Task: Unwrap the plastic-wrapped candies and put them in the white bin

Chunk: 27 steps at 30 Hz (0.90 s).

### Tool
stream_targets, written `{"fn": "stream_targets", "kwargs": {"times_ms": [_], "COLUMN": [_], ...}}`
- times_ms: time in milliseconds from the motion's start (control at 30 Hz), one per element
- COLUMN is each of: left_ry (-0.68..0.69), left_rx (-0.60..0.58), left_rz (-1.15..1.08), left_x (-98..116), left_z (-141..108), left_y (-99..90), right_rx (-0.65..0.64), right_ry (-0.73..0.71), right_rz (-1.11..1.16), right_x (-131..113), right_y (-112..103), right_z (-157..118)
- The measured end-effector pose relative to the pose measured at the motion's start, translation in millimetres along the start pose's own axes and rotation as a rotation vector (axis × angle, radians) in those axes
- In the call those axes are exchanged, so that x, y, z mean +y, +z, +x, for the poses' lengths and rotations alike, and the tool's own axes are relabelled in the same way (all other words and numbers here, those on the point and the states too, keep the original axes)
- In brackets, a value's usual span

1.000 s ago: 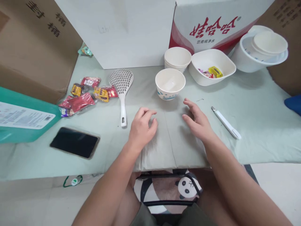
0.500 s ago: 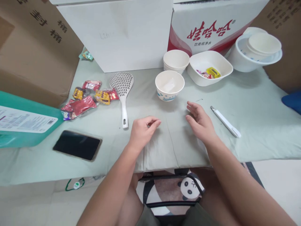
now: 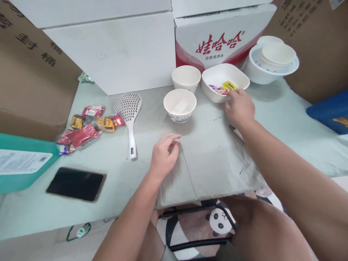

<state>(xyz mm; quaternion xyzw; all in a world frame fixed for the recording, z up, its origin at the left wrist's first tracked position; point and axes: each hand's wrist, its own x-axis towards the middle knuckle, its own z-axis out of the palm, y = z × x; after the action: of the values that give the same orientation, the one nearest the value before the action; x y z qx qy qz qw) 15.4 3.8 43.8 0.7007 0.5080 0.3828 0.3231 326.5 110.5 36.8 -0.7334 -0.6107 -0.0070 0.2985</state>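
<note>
Our right hand (image 3: 241, 108) is at the five o'clock edge of a white, rounded-square plastic bowl (image 3: 221, 74) holding small yellow, red and purple wrapped sweets (image 3: 230, 85); its fingers are bent, and we cannot tell whether they pinch anything. That bowl sits between one and two o'clock from our left hand (image 3: 164, 154), which is half curled over the pale green cloth-covered tabletop (image 3: 206, 156), thumb and forefinger slightly apart, nothing visible between them. At its one o'clock, near but apart, stands a round white paper bowl with blue print (image 3: 179, 118).

Candies (image 3: 230, 85) lie in the basin (image 3: 223, 72), right of the front bowl (image 3: 179, 117), with 1 phone (image 3: 76, 183) farther left.
</note>
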Motion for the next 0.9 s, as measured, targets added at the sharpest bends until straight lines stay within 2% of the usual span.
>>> {"fn": "stream_targets", "kwargs": {"times_ms": [133,300,400,467,533,667,733,767,900], "left_ry": [0.010,0.016,0.031,0.027,-0.002,-0.126,-0.131,-0.124,-0.197], "left_rx": [0.009,0.020,0.030,0.036,0.044,-0.030,-0.058,-0.059,-0.077], "left_rz": [0.000,0.009,0.006,-0.005,-0.027,-0.009,-0.005,-0.020,-0.043], "left_x": [-1,1,2,3,4,5,4,3,-2], "left_z": [0,-1,-2,-2,-2,-4,-8,-11,-22], "left_y": [-0.2,-2.2,-3.2,-4.9,-7.5,-13.2,-15.0,-15.9,-25.3], "right_rx": [-0.036,-0.050,-0.044,0.012,0.023,-0.199,-0.368,-0.406,-0.477], "right_ry": [-0.080,-0.093,-0.101,-0.102,-0.050,0.153,0.204,0.229,0.271], "right_rz": [-0.007,0.019,0.065,0.148,0.246,0.540,0.623,0.644,0.722], "right_x": [-1,-26,-43,-57,-75,-114,-127,-131,-144], "right_y": [3,8,3,-10,-29,-56,-55,-52,-39], "right_z": [-2,1,-5,-24,-60,-149,-181,-192,-199]}}
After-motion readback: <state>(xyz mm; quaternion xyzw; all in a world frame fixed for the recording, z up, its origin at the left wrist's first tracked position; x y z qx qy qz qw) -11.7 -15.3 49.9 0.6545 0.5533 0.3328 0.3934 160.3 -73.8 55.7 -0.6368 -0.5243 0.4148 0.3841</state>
